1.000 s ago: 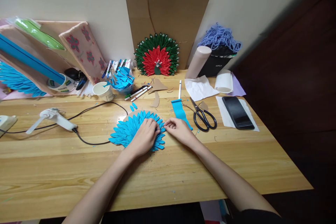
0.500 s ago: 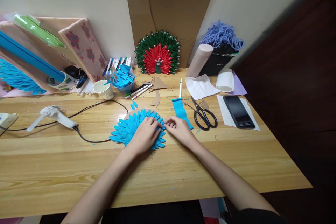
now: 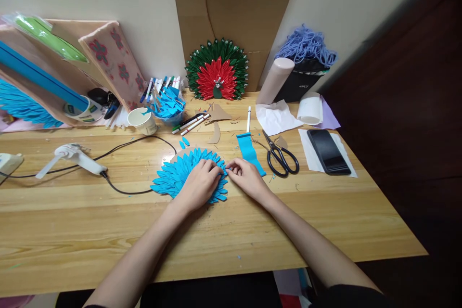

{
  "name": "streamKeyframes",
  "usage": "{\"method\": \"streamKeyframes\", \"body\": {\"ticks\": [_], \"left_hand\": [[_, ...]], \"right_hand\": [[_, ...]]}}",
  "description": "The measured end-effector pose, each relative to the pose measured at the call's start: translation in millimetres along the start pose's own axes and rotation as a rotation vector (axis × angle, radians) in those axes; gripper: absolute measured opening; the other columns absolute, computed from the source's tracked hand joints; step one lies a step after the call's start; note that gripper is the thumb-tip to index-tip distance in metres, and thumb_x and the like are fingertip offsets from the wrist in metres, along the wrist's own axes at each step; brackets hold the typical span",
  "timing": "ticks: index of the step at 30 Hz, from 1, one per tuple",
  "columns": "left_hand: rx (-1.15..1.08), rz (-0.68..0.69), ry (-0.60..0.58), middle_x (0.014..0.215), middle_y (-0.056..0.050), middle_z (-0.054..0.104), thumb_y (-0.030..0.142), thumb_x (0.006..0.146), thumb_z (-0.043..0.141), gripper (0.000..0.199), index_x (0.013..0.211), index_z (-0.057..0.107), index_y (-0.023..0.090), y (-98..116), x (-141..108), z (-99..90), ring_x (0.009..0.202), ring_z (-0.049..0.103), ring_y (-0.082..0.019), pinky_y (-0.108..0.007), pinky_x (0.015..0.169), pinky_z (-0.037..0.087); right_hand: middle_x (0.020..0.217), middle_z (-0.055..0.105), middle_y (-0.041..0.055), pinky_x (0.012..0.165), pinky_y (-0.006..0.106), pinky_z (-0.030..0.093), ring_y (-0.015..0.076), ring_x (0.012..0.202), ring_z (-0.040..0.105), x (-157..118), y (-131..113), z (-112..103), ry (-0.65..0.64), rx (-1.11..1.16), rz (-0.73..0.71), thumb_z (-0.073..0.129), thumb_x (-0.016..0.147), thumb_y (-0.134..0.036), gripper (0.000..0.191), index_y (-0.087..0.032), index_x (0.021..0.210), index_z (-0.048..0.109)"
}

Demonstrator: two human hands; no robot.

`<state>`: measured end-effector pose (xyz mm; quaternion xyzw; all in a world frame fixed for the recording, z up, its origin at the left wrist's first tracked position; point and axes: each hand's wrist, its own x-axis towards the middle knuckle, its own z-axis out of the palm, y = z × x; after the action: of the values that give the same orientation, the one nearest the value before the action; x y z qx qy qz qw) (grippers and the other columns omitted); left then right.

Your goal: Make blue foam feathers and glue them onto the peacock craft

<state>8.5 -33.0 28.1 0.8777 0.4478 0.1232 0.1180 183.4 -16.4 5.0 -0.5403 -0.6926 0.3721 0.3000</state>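
A fan of layered blue petals point(image 3: 176, 173) lies on the table, glued-looking on a cardboard base point(image 3: 180, 154) whose bare edge shows at the top. My left hand point(image 3: 202, 180) rests over the fan's right half, its fingers curled down and closed at the right rim. Facing it, my right hand point(image 3: 246, 176) pinches the tip of a blue petal at that same rim, thumb against forefinger. The two sets of fingertips nearly meet; what lies between them is mostly covered. Two loose blue petals point(image 3: 184, 142) sit just above the fan.
Right of my hands lie a blue strip point(image 3: 249, 151), black-handled scissors point(image 3: 283, 161) and a phone point(image 3: 328, 151). A white glue gun point(image 3: 81, 159) with a black cord is at left. Behind stand a paper cup point(image 3: 142, 121), markers point(image 3: 195, 125) and a green-and-red peacock fan point(image 3: 217, 72) against cardboard.
The view has tilted very slightly. Both hands keep their places at the fan's right rim, with no clear change in grip.
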Motion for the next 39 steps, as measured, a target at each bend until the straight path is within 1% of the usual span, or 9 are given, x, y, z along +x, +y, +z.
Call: {"method": "streamKeyframes", "body": {"ticks": [3, 7, 12, 18, 23, 28, 31, 34, 39], "left_hand": [[0.042, 0.028, -0.003, 0.094, -0.008, 0.053, 0.027, 0.091, 0.034, 0.024, 0.095, 0.056, 0.017, 1, 1, -0.1, 0.089, 0.046, -0.022, -0.036, 0.078, 0.042], [0.077, 0.071, -0.004, 0.093, -0.009, 0.053, 0.032, 0.090, 0.036, 0.026, 0.096, 0.056, 0.016, 3, 2, -0.9, 0.088, 0.046, -0.023, -0.037, 0.078, 0.042], [0.046, 0.066, 0.010, 0.098, -0.009, 0.054, 0.033, 0.090, 0.037, 0.026, 0.097, 0.056, 0.017, 2, 1, -2.0, 0.091, 0.046, -0.023, -0.037, 0.081, 0.042], [-0.094, -0.105, 0.154, 0.097, -0.007, 0.054, 0.028, 0.092, 0.034, 0.023, 0.094, 0.054, 0.018, -4, 1, -7.6, 0.091, 0.047, -0.020, -0.036, 0.082, 0.040], [-0.139, -0.223, 0.217, 0.094, -0.007, 0.054, 0.028, 0.091, 0.035, 0.022, 0.089, 0.054, 0.018, -10, 0, -11.3, 0.092, 0.047, -0.020, -0.036, 0.082, 0.039], [-0.169, -0.206, 0.200, 0.093, -0.006, 0.054, 0.029, 0.090, 0.037, 0.022, 0.088, 0.057, 0.018, -9, -1, -10.8, 0.090, 0.047, -0.020, -0.036, 0.081, 0.040], [-0.201, -0.182, 0.182, 0.093, -0.006, 0.054, 0.029, 0.090, 0.039, 0.023, 0.093, 0.060, 0.020, -9, 2, -8.3, 0.088, 0.047, -0.020, -0.037, 0.079, 0.040], [-0.203, -0.118, 0.128, 0.095, -0.006, 0.052, 0.030, 0.089, 0.042, 0.024, 0.101, 0.061, 0.024, -11, 8, -5.5, 0.090, 0.046, -0.021, -0.036, 0.079, 0.040], [-0.172, -0.025, 0.044, 0.097, -0.006, 0.050, 0.029, 0.089, 0.041, 0.023, 0.095, 0.062, 0.022, -17, 20, -3.8, 0.093, 0.043, -0.021, -0.036, 0.082, 0.039]], "right_hand": [[0.073, 0.057, 0.0007, 0.057, 0.024, 0.042, 0.0112, 0.060, 0.049, -1, -3, -7, -0.016, -0.040, -0.028, 0.054, 0.076, -0.013, 0.008, -0.017, 0.078, 0.061], [0.076, 0.054, 0.0010, 0.060, 0.024, 0.043, 0.0115, 0.064, 0.050, -2, -1, -14, -0.053, -0.070, -0.120, 0.054, 0.077, -0.013, 0.008, -0.018, 0.077, 0.060], [0.080, 0.053, 0.0020, 0.066, 0.025, 0.045, 0.0133, 0.073, 0.052, -4, 1, -16, -0.079, -0.089, -0.230, 0.054, 0.080, -0.015, 0.008, -0.019, 0.081, 0.061], [0.090, 0.054, 0.0050, 0.082, 0.032, 0.043, 0.0184, 0.092, 0.052, -4, -2, -16, -0.083, -0.146, -0.330, 0.057, 0.080, -0.019, 0.008, -0.021, 0.085, 0.063], [0.092, 0.055, 0.0055, 0.083, 0.033, 0.043, 0.0189, 0.093, 0.051, -4, 0, -16, -0.104, -0.172, -0.355, 0.056, 0.081, -0.020, 0.010, -0.022, 0.087, 0.064], [0.089, 0.057, 0.0054, 0.081, 0.033, 0.043, 0.0191, 0.091, 0.051, -4, 0, -14, -0.107, -0.166, -0.351, 0.053, 0.083, -0.019, 0.011, -0.022, 0.088, 0.063], [0.087, 0.057, 0.0054, 0.078, 0.032, 0.043, 0.0189, 0.088, 0.052, -4, -1, -14, -0.106, -0.165, -0.349, 0.052, 0.083, -0.018, 0.012, -0.021, 0.087, 0.063], [0.087, 0.058, 0.0055, 0.077, 0.032, 0.043, 0.0190, 0.087, 0.051, -4, -1, -13, -0.112, -0.184, -0.358, 0.053, 0.082, -0.017, 0.011, -0.021, 0.087, 0.062], [0.089, 0.057, 0.0055, 0.077, 0.031, 0.043, 0.0186, 0.087, 0.051, -5, -1, -12, -0.118, -0.205, -0.366, 0.053, 0.082, -0.015, 0.011, -0.021, 0.088, 0.060]]}}
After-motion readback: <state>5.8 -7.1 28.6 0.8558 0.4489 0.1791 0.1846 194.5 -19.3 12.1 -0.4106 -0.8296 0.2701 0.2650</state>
